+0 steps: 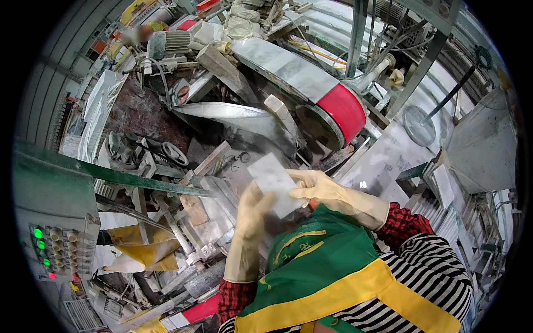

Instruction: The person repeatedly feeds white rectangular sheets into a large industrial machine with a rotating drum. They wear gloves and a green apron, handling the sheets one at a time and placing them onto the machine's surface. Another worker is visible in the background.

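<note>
A white rectangular tile (pixel 271 178) is held tilted in front of my green and yellow apron. My left hand (pixel 252 208), in a cream rubber glove, grips its lower left side, the thumb across the face and the other fingers mostly hidden behind. At the tile's right edge, my right hand (pixel 317 187), in a matching glove, pinches it between thumb and fingers. Red-and-black checked cuffs show above both gloves. Just beyond the tile, dusty machine parts and a stone-like surface lie below the hands.
A belt machine with a red band (pixel 342 114) stands beyond my hands. At the left is a control box (pixel 61 244) with lit green and red lamps, below a green beam (pixel 122 175). Stacked pale slabs (pixel 444 211) stand at the right. A round metal disc (pixel 419 126) is behind them.
</note>
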{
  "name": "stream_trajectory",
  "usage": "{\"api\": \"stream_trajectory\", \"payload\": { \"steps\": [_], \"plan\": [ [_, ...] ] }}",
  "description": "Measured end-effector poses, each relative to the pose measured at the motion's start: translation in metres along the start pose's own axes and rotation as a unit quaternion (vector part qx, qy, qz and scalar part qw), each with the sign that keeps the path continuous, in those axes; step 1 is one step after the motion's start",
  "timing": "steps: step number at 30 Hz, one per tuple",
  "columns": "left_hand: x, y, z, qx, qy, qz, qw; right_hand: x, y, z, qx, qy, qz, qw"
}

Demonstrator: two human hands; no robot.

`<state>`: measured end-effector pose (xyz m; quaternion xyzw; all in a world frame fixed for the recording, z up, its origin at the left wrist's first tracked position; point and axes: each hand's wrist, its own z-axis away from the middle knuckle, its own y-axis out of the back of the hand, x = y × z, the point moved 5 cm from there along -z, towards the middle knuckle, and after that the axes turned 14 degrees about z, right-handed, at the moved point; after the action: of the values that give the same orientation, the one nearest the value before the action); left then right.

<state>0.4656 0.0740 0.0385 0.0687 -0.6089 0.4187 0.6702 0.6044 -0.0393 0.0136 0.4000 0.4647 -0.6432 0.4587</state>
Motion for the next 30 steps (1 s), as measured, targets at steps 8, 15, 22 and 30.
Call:
{"api": "stream_trajectory", "payload": {
  "steps": [8, 15, 22, 30],
  "plan": [
    [0.004, 0.034, -0.029, 0.150, -0.076, -0.075, 0.983, -0.004, -0.011, 0.016, -0.009, -0.033, -0.009, 0.999],
    [-0.034, -0.017, -0.002, 0.030, 0.079, -0.016, 0.996, 0.030, 0.023, -0.009, 0.085, 0.039, -0.114, 0.989],
    [-0.031, -0.015, 0.017, -0.032, 0.137, -0.056, 0.988, 0.020, 0.064, -0.017, 0.179, 0.069, -0.173, 0.966],
    [-0.040, 0.097, 0.053, 0.218, 0.080, -0.005, 0.973, 0.044, 0.177, -0.050, 0.371, 0.104, -0.060, 0.921]
  ]
}}
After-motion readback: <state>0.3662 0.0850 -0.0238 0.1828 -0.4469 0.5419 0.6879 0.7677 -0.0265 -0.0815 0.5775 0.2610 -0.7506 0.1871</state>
